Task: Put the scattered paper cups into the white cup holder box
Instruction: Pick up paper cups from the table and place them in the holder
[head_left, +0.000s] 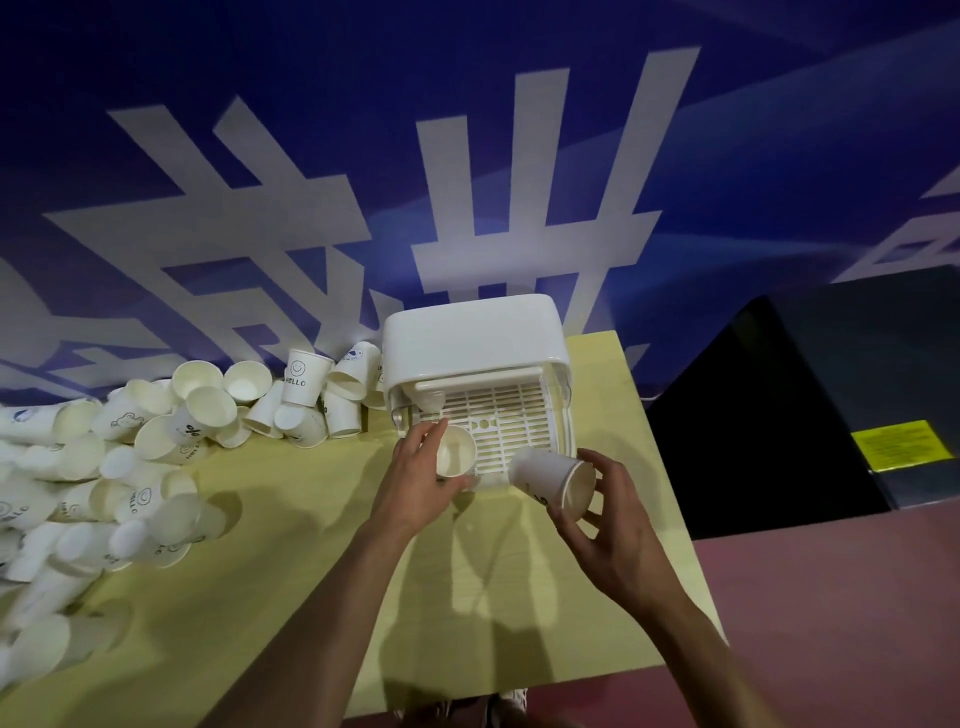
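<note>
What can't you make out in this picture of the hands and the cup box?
- Cup holder box, head view: back of its interior hidden under its lid.
- Cup pile: cut off by left edge; count unclear.
- Right hand's cup: print too blurred to read.
- Left hand's cup: base hidden.

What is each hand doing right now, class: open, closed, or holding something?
Left hand: holds a small white paper cup at the white plastic cup holder box.
Right hand: holds a tilted white paper cup.
</note>
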